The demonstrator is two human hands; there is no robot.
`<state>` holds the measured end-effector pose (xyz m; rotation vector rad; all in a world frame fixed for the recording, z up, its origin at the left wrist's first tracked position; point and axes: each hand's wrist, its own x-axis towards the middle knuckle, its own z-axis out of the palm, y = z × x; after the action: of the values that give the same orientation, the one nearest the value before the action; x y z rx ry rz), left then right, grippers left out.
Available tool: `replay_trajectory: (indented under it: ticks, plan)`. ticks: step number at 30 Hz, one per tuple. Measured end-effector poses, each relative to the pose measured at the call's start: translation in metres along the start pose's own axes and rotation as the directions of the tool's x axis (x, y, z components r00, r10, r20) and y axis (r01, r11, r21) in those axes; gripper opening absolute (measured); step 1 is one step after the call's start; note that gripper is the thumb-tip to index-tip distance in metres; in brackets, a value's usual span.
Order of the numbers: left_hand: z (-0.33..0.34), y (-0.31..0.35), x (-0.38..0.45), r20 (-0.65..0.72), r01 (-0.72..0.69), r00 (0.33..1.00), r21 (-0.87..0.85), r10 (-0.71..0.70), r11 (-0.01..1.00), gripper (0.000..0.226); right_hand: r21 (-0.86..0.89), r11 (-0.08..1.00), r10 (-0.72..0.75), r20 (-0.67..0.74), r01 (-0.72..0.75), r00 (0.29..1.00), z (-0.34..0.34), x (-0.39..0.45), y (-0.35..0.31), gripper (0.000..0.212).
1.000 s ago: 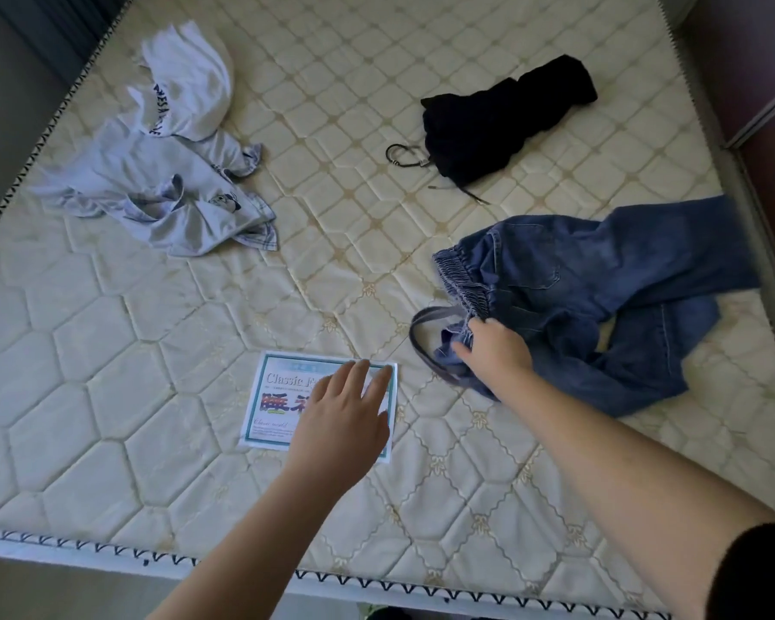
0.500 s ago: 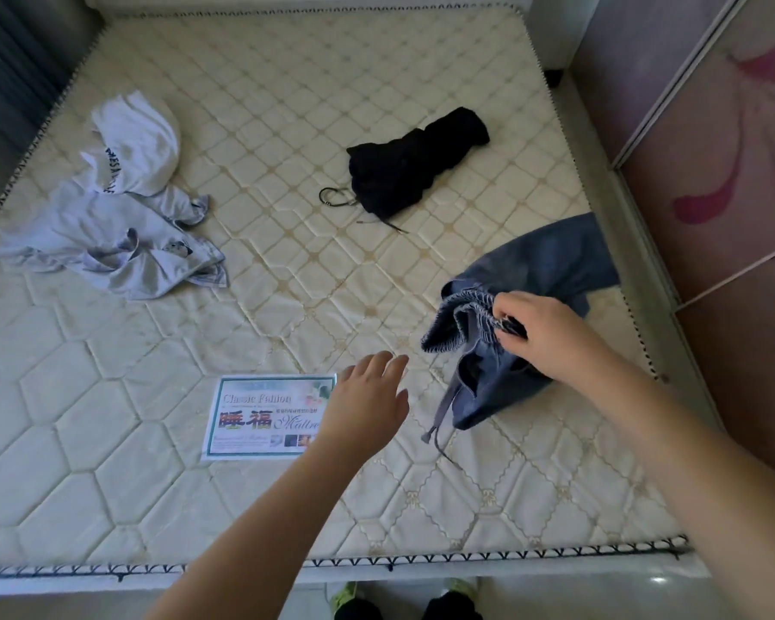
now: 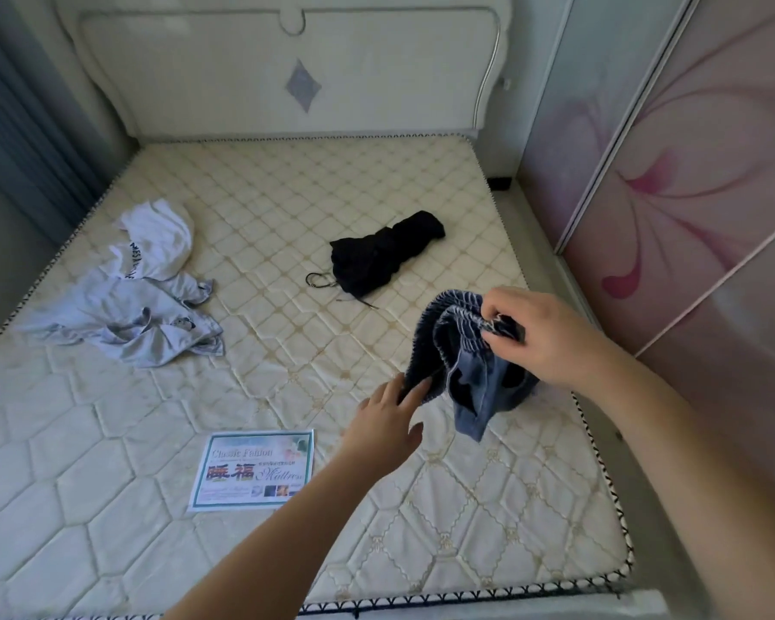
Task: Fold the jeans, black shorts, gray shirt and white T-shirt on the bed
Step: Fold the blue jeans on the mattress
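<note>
My right hand [image 3: 542, 333] grips the elastic waistband of the blue jeans [image 3: 461, 369] and holds them up above the right side of the bed [image 3: 287, 387]. The legs hang bunched below the waistband. My left hand [image 3: 388, 429] reaches to the near edge of the waistband, fingers straight and touching the denim. The black shorts [image 3: 383, 255] lie crumpled near the middle of the mattress, a drawstring trailing to their left. At the left, the gray shirt [image 3: 126, 322] lies rumpled, and the white T-shirt [image 3: 155, 243] sits bunched just behind it.
A printed mattress label [image 3: 253, 469] lies flat near the front edge. A padded headboard [image 3: 287, 64] stands at the far end. A wardrobe door with a pink flower print [image 3: 690, 194] runs close along the right side, and a curtain [image 3: 14, 127] hangs at the left.
My right hand has lifted the jeans off the mattress by the waistband, so they now hang bunched. My left hand moved from above the label to the waistband. The view tilted up.
</note>
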<state>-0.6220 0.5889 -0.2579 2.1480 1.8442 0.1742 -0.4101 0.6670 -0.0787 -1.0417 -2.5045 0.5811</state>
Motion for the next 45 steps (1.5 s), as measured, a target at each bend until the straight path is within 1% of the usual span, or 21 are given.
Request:
replay_trajectory:
  ticks: [2,4,7,9,11,13,16,20,22,25,29,31,32,34,36,38,39,41,43,44,45]
  plan:
    - [-0.009,0.007,0.001,-0.020,0.046,0.999,0.003,-0.046,0.999,0.071,0.011,0.999,-0.030,-0.030,0.030,0.999,-0.016,0.001,-0.011,0.032]
    - [-0.021,0.008,0.000,-0.047,0.122,0.992,0.032,-0.121,0.992,0.068,0.037,0.999,-0.035,-0.056,0.037,0.998,-0.030,0.002,-0.021,0.033]
    - [-0.044,0.001,-0.004,-0.127,0.174,0.978,0.042,-0.168,0.984,0.044,0.053,0.998,-0.028,-0.057,0.031,0.998,-0.047,0.001,-0.028,0.021]
    - [-0.067,-0.011,-0.010,-0.143,0.131,0.981,-0.023,-0.133,0.991,0.034,0.061,0.998,-0.019,-0.067,0.023,0.998,-0.055,0.002,-0.028,0.023]
    - [-0.097,-0.026,-0.018,-0.155,0.053,0.985,-0.126,-0.072,0.991,0.029,0.066,0.998,-0.005,-0.090,0.011,0.996,-0.063,0.002,-0.027,0.027]
    - [-0.130,-0.042,-0.026,-0.195,-0.006,0.980,-0.172,-0.028,0.985,0.025,0.053,0.999,0.001,-0.112,0.005,0.994,-0.072,0.002,-0.028,0.028]
    - [-0.179,-0.059,-0.036,-0.256,-0.010,0.966,-0.191,-0.040,0.981,0.022,0.018,1.000,-0.011,-0.167,0.014,0.986,-0.088,0.005,-0.030,0.030]
    - [-0.241,-0.074,-0.045,-0.360,0.009,0.932,-0.120,-0.052,0.993,0.020,-0.051,0.999,-0.008,-0.219,-0.003,0.976,-0.106,0.014,-0.037,0.029]
    - [-0.272,-0.080,-0.051,-0.386,0.003,0.922,-0.061,-0.027,0.998,0.020,-0.109,0.994,-0.013,-0.215,-0.011,0.977,-0.112,0.020,-0.046,0.023]
    - [-0.314,-0.091,-0.064,-0.418,-0.011,0.908,0.017,0.017,1.000,0.019,-0.166,0.986,-0.036,-0.221,-0.002,0.975,-0.119,0.027,-0.062,0.019]
    - [-0.364,-0.103,-0.087,-0.493,-0.040,0.868,0.049,0.059,0.998,0.013,-0.171,0.984,0.016,-0.210,-0.052,0.978,-0.127,0.042,-0.086,0.022]
    - [-0.384,-0.109,-0.098,-0.514,-0.047,0.855,0.053,0.068,0.997,0.014,-0.153,0.987,0.026,-0.192,-0.057,0.981,-0.130,0.054,-0.100,0.029]
    - [-0.394,-0.114,-0.103,-0.516,-0.043,0.854,0.062,0.069,0.997,0.015,-0.136,0.989,0.030,-0.185,-0.056,0.982,-0.131,0.059,-0.107,0.031]
    - [-0.412,-0.123,-0.112,-0.527,-0.032,0.847,0.074,0.066,0.997,0.019,-0.082,0.996,0.033,-0.158,-0.046,0.987,-0.135,0.067,-0.121,0.024]
    - [-0.431,-0.133,-0.124,-0.559,-0.030,0.828,0.040,0.047,0.999,0.021,-0.051,0.998,0.023,-0.134,-0.030,0.991,-0.140,0.072,-0.132,0.017]
    - [-0.450,-0.140,-0.135,-0.590,-0.052,0.807,-0.014,0.034,0.999,0.018,0.001,1.000,0.024,-0.150,-0.024,0.988,-0.148,0.076,-0.139,0.020]
    - [-0.460,-0.142,-0.140,-0.607,-0.075,0.794,-0.029,0.042,0.997,0.014,0.056,0.998,0.018,-0.174,-0.008,0.985,-0.152,0.078,-0.143,0.020]
    - [-0.482,-0.142,-0.146,-0.652,-0.129,0.756,-0.057,0.061,0.990,0.004,0.245,0.968,0.002,-0.246,0.060,0.969,-0.161,0.084,-0.151,0.019]
    - [-0.500,-0.139,-0.148,-0.680,-0.222,0.732,-0.185,0.039,0.957,0.009,0.449,0.882,0.000,-0.296,0.140,0.955,-0.170,0.090,-0.166,0.017]
    - [-0.508,-0.137,-0.147,-0.675,-0.280,0.738,-0.273,0.024,0.920,0.012,0.495,0.852,-0.004,-0.319,0.170,0.948,-0.175,0.093,-0.174,0.016]
    - [-0.514,-0.134,-0.146,-0.666,-0.325,0.746,-0.344,0.016,0.881,0.015,0.495,0.849,-0.006,-0.341,0.185,0.940,-0.179,0.095,-0.182,0.016]
